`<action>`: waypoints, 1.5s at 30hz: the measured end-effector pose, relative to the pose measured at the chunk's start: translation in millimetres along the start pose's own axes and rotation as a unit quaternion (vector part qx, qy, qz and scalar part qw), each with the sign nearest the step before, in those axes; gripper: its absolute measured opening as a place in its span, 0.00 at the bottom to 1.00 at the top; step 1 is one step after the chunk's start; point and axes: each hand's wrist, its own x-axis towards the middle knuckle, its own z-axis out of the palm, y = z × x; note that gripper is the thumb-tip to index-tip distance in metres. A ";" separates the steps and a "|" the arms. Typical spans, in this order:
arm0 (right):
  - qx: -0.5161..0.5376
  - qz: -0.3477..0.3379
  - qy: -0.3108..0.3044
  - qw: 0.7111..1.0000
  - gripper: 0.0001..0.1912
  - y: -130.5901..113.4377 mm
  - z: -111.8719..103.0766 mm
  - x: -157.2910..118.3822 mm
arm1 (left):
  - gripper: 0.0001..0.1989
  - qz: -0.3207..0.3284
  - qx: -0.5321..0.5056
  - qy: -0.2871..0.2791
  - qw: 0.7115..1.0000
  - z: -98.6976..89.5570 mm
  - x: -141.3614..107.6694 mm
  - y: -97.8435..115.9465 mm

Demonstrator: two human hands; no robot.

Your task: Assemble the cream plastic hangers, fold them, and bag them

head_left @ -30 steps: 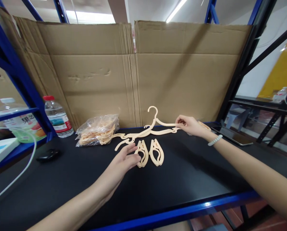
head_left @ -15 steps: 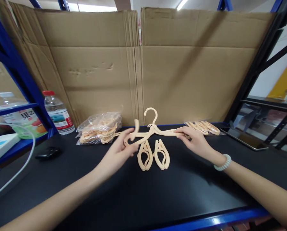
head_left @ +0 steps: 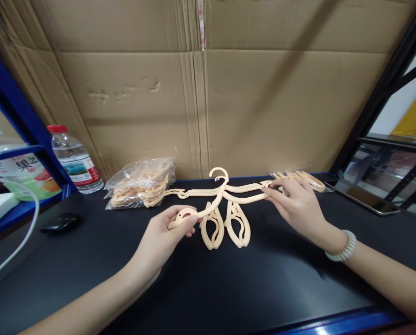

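Observation:
A cream plastic hanger (head_left: 213, 205) has its arms spread to both sides. My left hand (head_left: 171, 228) pinches its left arm end between thumb and fingers. At the tip of its right arm, my right hand (head_left: 294, 200) has thumb and fingertips closed on it. Behind it, another unfolded hanger (head_left: 204, 191) lies on the black table; the hooks overlap in the middle. Two folded hangers, a left one (head_left: 206, 236) and a right one (head_left: 245, 236), lie side by side in front of them.
Bagged hangers (head_left: 138, 186) lie at the back left and a smaller bag (head_left: 312, 180) at the back right. A water bottle (head_left: 77, 160), a black mouse (head_left: 62, 222) and a white cable (head_left: 29, 232) are left. A tablet (head_left: 363, 197) lies right. Cardboard (head_left: 141, 102) stands behind.
The left arm piece of the front hanger has swung down and out into my left hand. My right hand has moved slightly right, with the hanger's right arm now apart from the rear one. The view has tilted down.

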 end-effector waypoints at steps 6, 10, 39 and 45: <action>-0.070 -0.008 0.010 0.997 0.17 -9.8 -6.4 -1.3 | 0.16 -0.027 -0.030 0.035 0.999 0.6 -3.1 -1.8; -0.091 0.007 0.009 0.996 0.20 -8.8 -7.3 -2.4 | 0.15 0.003 -0.008 0.016 1.000 2.0 -3.2 -6.2; 0.722 0.462 0.005 0.515 0.08 -7.5 21.8 -0.4 | 0.11 -0.017 -0.144 0.008 0.989 7.0 -4.4 0.6; 0.726 0.394 -0.047 0.562 0.08 -41.0 -0.9 9.7 | 0.10 -0.067 -0.162 -0.073 0.982 20.2 -10.5 -1.9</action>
